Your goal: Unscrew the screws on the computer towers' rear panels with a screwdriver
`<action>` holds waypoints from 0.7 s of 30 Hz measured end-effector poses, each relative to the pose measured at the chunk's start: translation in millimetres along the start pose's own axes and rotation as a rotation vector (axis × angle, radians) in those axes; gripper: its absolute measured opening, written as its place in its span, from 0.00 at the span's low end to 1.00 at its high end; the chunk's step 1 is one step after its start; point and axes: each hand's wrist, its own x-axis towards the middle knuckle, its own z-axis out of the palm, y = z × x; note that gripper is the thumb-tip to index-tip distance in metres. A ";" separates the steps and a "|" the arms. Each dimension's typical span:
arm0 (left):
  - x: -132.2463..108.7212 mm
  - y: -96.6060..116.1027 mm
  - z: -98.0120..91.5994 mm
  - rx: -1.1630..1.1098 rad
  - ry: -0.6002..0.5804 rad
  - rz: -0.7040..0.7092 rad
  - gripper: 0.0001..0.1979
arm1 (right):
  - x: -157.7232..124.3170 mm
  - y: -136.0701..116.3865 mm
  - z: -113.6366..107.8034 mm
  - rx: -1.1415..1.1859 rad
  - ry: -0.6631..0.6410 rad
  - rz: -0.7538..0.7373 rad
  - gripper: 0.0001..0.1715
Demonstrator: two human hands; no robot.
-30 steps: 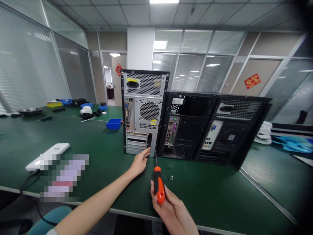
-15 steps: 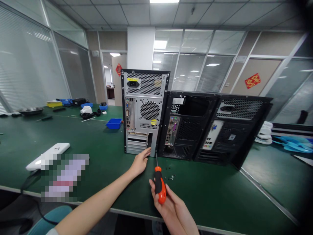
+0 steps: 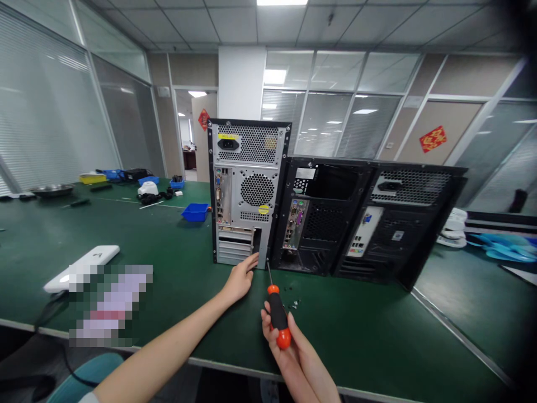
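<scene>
A silver-backed computer case with a black frame stands upright on the green table. My left hand is at its lower edge, fingers together and fingertips pressed against the rear panel beside a dark slot opening; the thumb lies just below. In my right hand is a screwdriver with an orange and black handle, my fingers closed around the handle. Its thin shaft points up and away, with the tip at the case's bottom right corner. Whether the tip sits in a screw is too small to tell. Several small screws lie right of the handle.
Two black computer cases, one in the middle and one on the right, stand close alongside. A blue tray is left of the silver case. A white device with a cable and a pixelated object lie at the left front.
The screwdriver's handle has turned and tilted slightly to the right. My right-hand fingers have closed further around it. My left hand and the case have stayed in place.
</scene>
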 end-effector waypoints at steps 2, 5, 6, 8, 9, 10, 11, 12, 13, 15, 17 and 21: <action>0.1 -0.3 -0.4 -0.001 -0.004 0.001 0.35 | -0.6 1.7 2.2 -0.009 0.041 -0.024 0.28; 0.2 0.0 -1.1 0.001 -0.009 0.000 0.35 | -2.0 5.0 7.5 -0.044 0.115 -0.032 0.29; 0.2 0.3 -1.2 0.002 -0.009 -0.002 0.35 | -2.4 5.9 9.4 -0.050 0.135 -0.036 0.29; 0.2 0.8 -1.1 0.004 -0.008 -0.006 0.36 | -2.8 7.2 12.5 -0.056 0.158 -0.046 0.30; 0.2 1.0 -0.9 0.005 -0.006 -0.009 0.35 | -3.0 7.4 13.5 -0.054 0.169 -0.056 0.31; 0.3 1.3 -0.7 0.006 -0.004 -0.011 0.35 | -3.1 7.5 14.3 -0.050 0.180 -0.068 0.31; 0.3 1.5 -0.4 0.007 -0.002 -0.013 0.35 | -3.3 7.4 14.7 -0.044 0.191 -0.078 0.32; 0.2 1.7 -0.1 0.008 0.000 -0.015 0.35 | -3.5 7.1 14.9 -0.038 0.203 -0.081 0.31; 0.2 1.9 0.1 0.008 0.002 -0.017 0.35 | -3.8 6.8 15.0 -0.031 0.216 -0.082 0.31; 0.1 2.3 0.5 0.009 0.004 -0.018 0.35 | -4.3 6.4 14.9 -0.023 0.232 -0.062 0.29; 0.0 2.9 0.7 0.008 0.006 -0.017 0.35 | -4.6 6.2 14.3 -0.024 0.229 -0.041 0.28; -0.3 4.7 1.2 0.014 0.007 -0.025 0.35 | -3.9 5.9 8.9 -0.031 0.168 -0.020 0.25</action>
